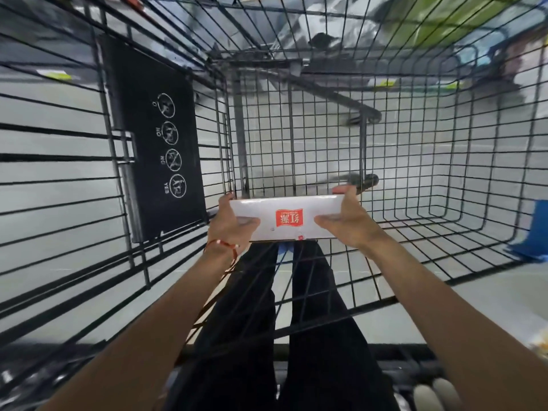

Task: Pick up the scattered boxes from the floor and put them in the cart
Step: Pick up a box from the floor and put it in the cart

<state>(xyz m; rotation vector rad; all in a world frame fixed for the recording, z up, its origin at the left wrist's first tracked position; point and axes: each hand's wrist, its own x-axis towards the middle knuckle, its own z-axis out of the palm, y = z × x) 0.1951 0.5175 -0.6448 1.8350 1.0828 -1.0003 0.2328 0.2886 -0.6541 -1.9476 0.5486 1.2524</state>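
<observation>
i am looking down into a black wire cart (474, 173), which fills nearly the whole view, with grey floor (59, 179) showing through its mesh. on the cart's left wall hangs a black panel (154, 137) with four circled white figures; beside them i can read "no", "no" and "yes", and the top word is cut down to an "o". my dark trousers (296, 321) show through the near end of the basket. something blue (533, 232) lies outside the cart at the right edge, too blurred to name.

both arms reach over the near rim. between the hands is a flat white box (261, 207), held level over the near end of the basket; i cannot tell whether it touches the wire bottom. its red label (290, 217) carries two white chinese characters, upside down to me, with a smaller line i cannot read.

the left hand (234, 223) grips the box's left end, thumb on top, fingers curled over the far edge. the right hand (347, 221) grips the right end the same way. a red cord bracelet (225, 246) circles the left wrist.
</observation>
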